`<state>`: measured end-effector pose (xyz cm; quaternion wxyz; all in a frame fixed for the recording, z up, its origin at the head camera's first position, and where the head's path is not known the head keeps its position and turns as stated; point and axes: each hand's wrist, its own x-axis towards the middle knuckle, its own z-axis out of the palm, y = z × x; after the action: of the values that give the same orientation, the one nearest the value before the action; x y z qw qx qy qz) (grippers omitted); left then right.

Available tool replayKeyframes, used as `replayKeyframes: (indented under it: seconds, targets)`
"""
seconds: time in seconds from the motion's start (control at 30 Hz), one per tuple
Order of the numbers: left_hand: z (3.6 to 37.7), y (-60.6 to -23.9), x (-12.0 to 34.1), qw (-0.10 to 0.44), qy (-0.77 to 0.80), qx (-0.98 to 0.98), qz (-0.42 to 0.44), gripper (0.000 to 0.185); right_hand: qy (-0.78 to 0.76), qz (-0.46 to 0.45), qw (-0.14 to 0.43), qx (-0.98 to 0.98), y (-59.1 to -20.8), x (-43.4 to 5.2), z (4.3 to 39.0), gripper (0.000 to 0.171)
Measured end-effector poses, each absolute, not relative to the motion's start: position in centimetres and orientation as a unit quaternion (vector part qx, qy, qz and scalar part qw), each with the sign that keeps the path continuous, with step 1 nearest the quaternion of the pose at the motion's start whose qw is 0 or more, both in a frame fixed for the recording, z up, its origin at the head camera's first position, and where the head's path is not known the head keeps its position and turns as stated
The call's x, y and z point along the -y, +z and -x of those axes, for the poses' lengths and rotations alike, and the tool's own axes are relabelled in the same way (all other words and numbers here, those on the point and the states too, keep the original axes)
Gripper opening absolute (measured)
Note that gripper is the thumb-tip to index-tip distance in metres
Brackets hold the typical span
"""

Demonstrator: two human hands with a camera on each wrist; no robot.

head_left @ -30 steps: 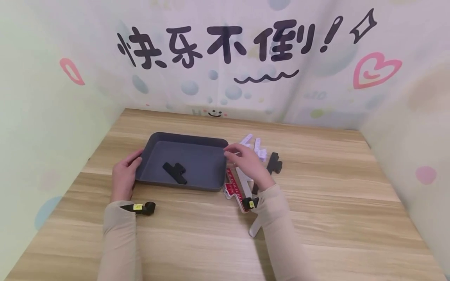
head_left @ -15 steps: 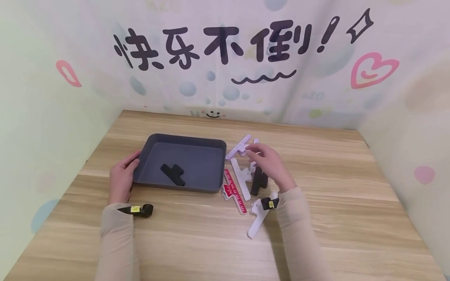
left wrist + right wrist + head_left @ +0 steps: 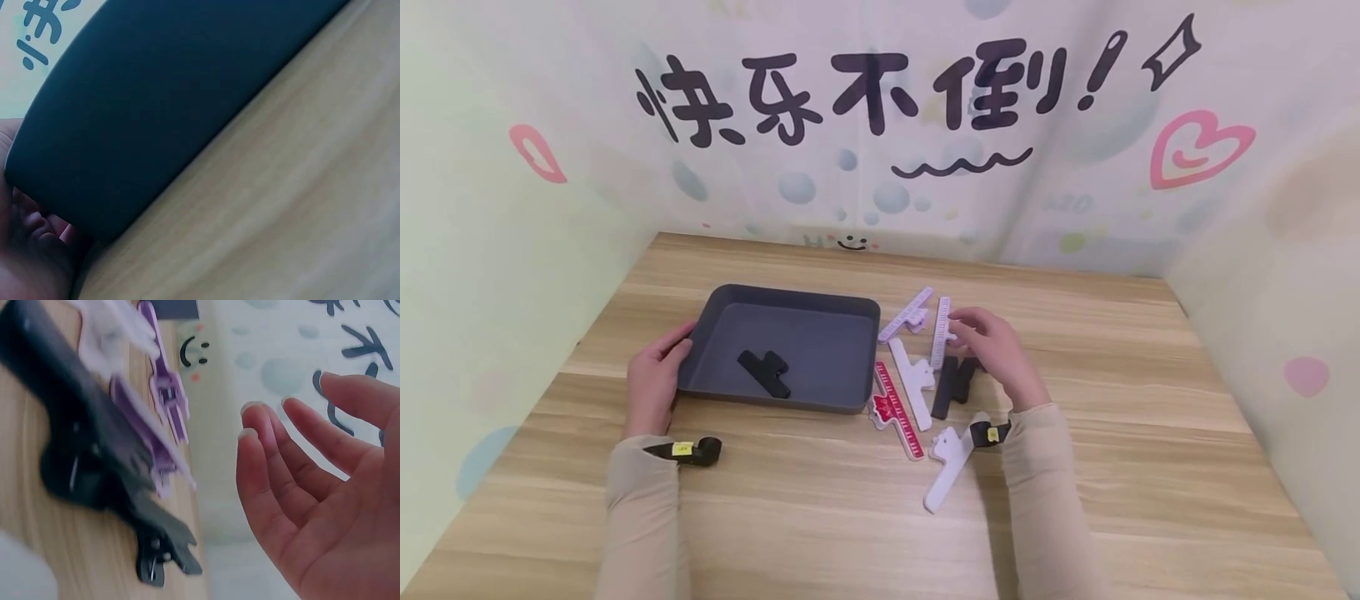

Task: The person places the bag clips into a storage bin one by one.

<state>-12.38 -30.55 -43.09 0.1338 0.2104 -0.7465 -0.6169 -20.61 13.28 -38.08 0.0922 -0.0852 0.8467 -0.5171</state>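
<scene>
My left hand [image 3: 653, 379] grips the left end of a dark grey rectangular tray [image 3: 820, 406]. In the left wrist view the tray's outer wall [image 3: 156, 106] fills the upper part, with the hand at its corner. Inside the tray lies a black bag clip [image 3: 763, 372]. My right hand [image 3: 996, 350] is over the clips to the right, fingertips close by a lavender clip [image 3: 941, 333] in the head view. The right wrist view shows its fingers [image 3: 250, 469] loosely bent, holding nothing, beside a black clip [image 3: 75, 419] and lavender clips [image 3: 169, 394].
Right of the tray lie another lavender clip [image 3: 902, 319], a white clip [image 3: 912, 383], a red clip [image 3: 897, 408] and a black clip [image 3: 945, 387]. Nearer the front is a second white clip [image 3: 949, 467], partly under the right wrist strap. A printed cloth [image 3: 850, 192] hangs behind the wooden table [image 3: 805, 517].
My right hand has left the tray's right rim and moved right, over the clips, uncovering the lavender and white ones. The left hand stays on the tray.
</scene>
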Motion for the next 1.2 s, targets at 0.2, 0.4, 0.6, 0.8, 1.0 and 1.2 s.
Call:
replayKeyframes:
  seconds: [0.2,0.4,0.6,0.8,1.0,1.2]
  targets:
    - [12.5,-43.3,30.6,0.129,-0.616,0.747,-0.213,0.039,-0.528,0.066,0.089,-0.842,-38.3,-14.9,20.9,0.039]
    - [12.5,-43.3,30.7,0.129,-0.615,0.747,-0.215,0.037,-0.512,0.047,0.087,-0.853,-38.7,-16.1,21.2,0.036]
    - [12.5,-43.3,30.6,0.132,-0.616,0.746,-0.215,0.036,-0.509,0.027,0.098,-0.855,-39.3,-17.1,21.4,0.036]
    - [12.6,-43.4,30.7,0.133,-0.617,0.745,-0.217,0.038,-0.496,0.003,0.115,-0.861,-39.9,-17.8,21.3,0.037]
    - [12.5,-43.2,30.6,0.127,-0.616,0.746,-0.218,0.037,-0.508,-0.003,0.123,-0.853,-40.2,-18.4,21.3,0.038]
    - [12.5,-43.3,30.6,0.124,-0.618,0.745,-0.22,0.036,-0.496,-0.013,0.134,-0.858,-40.6,-18.8,21.4,0.039]
